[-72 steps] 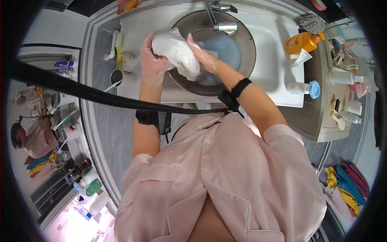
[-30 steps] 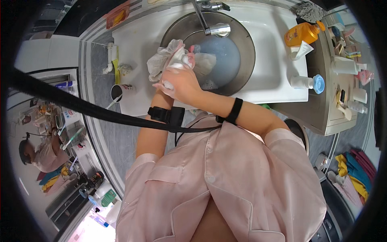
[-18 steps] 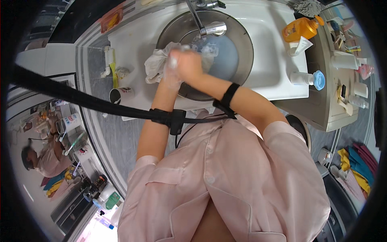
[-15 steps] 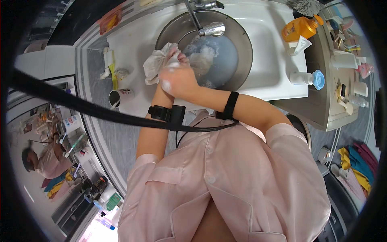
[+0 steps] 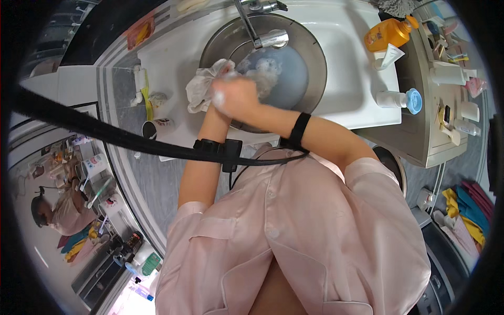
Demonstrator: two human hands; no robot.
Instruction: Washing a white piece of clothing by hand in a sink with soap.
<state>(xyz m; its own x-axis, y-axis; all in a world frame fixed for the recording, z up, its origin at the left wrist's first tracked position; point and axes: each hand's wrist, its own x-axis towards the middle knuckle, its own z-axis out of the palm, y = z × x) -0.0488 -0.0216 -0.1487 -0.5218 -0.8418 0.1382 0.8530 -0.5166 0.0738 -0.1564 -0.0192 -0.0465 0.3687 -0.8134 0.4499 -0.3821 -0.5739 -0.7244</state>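
Note:
A wet white cloth (image 5: 203, 86) is bunched over the left rim of a round metal basin (image 5: 318, 79), and some pale cloth (image 5: 265, 79) lies in the cloudy, bluish soapy water inside. My right hand (image 5: 239, 97), blurred and dotted with suds, is closed and pressed over my left hand at the cloth. Most of my left hand (image 5: 223, 105) is hidden beneath it, with the cloth bunched around its fingers. Above the basin hangs a chrome faucet (image 5: 273, 39).
The basin sits in a white sink (image 5: 346, 94). An orange pump bottle (image 5: 387, 35), a white tube (image 5: 391, 55) and a blue-capped bottle (image 5: 394, 100) stand along the right edge. A cup (image 5: 156, 128) is at the left. A black cable (image 5: 121, 137) crosses over my left forearm.
My right hand has shifted slightly against the left and is now blurred by motion. The cloth stays bunched at the basin's left rim. The whole view has moved a little.

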